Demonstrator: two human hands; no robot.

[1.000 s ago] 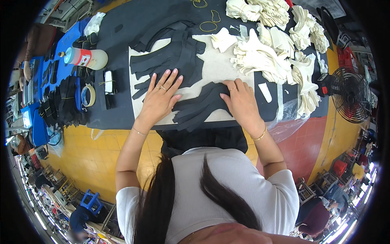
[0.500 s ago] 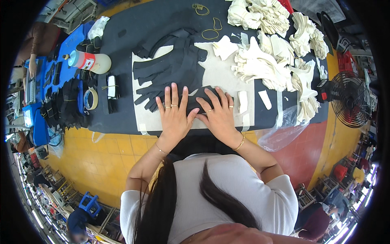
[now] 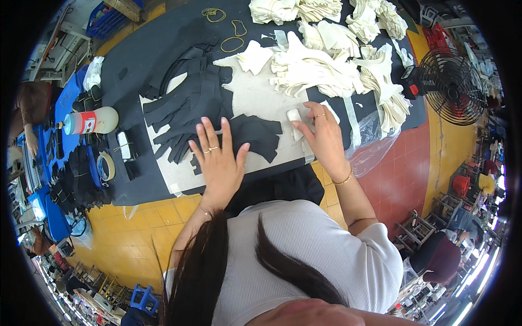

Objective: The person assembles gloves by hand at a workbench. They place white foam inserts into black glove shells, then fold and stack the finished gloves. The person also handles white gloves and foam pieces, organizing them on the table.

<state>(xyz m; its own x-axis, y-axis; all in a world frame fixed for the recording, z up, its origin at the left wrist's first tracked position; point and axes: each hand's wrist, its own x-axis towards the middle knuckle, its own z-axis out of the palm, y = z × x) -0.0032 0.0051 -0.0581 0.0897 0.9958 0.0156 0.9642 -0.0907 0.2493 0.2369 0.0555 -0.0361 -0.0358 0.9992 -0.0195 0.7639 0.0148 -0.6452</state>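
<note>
left hand point(image 3: 220, 163) lies flat and open, fingers spread, palm down on a black fabric piece point(image 3: 253, 136) that rests on a pale board point(image 3: 261, 95) on the dark table point(image 3: 136, 60). right hand point(image 3: 323, 136) is open too, fingers loosely curled, fingertips touching a small white strip point(image 3: 294, 117) just beside the black piece's right edge; it grips nothing that can be seen. further left on the board sits a stack of black cut pieces point(image 3: 187, 106), fanned out like glove fingers. beyond the right hand, heaps of cream cut pieces point(image 3: 321, 65) crowd the board's far side. at the table's left edge are a tape roll point(image 3: 106, 165) and a bottle point(image 3: 89, 120) lying on its side. a floor fan point(image 3: 454, 84) stands to the right, near a clear plastic sheet point(image 3: 372, 146) hanging off the table edge. likely risks: the flat palm could drag and wrinkle the black piece if it slides, and the fan's air could lift the light strip or loose cream pieces.
</note>
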